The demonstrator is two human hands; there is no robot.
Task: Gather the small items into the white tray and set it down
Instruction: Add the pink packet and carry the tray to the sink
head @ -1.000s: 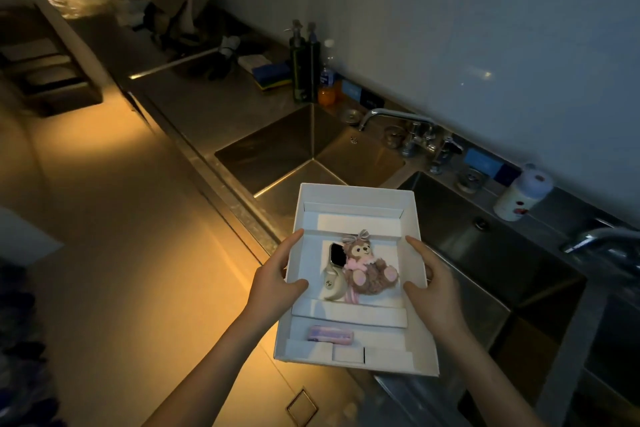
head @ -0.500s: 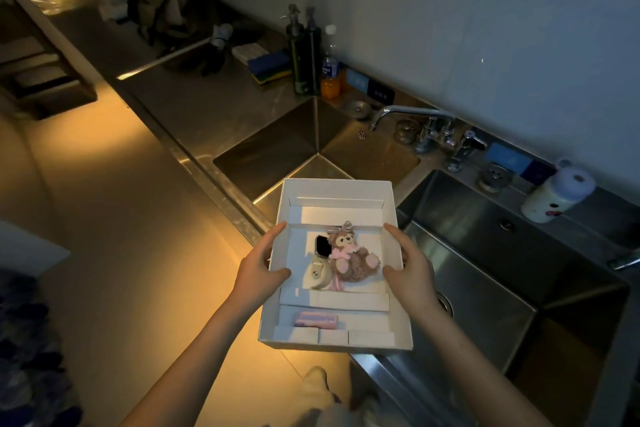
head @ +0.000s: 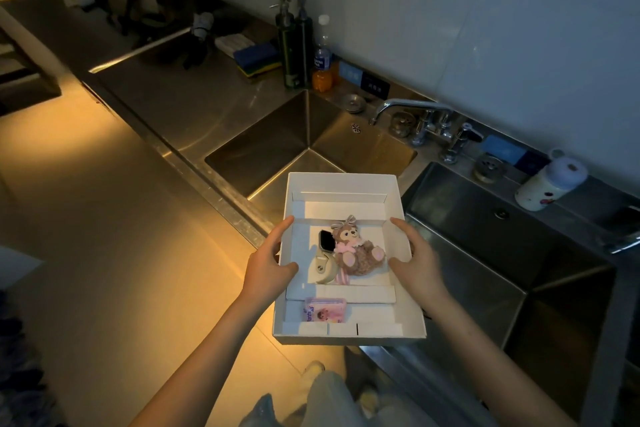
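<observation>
I hold the white tray in the air over the counter's front edge, between the two sinks. My left hand grips its left wall and my right hand grips its right wall, thumbs inside. A brown plush bear with a pink bow lies in the middle compartment. Beside it on the left is a smartwatch with a cream strap. A small pink packet lies in the near compartment.
A steel counter holds a left sink and a right sink, with a tap behind them. Pump bottles, an orange drink bottle and sponges stand by the wall. A white cup is at the right.
The view has drawn back and tilted, showing more of the right sink and my legs below. The tray stays level in both hands with the same items inside.
</observation>
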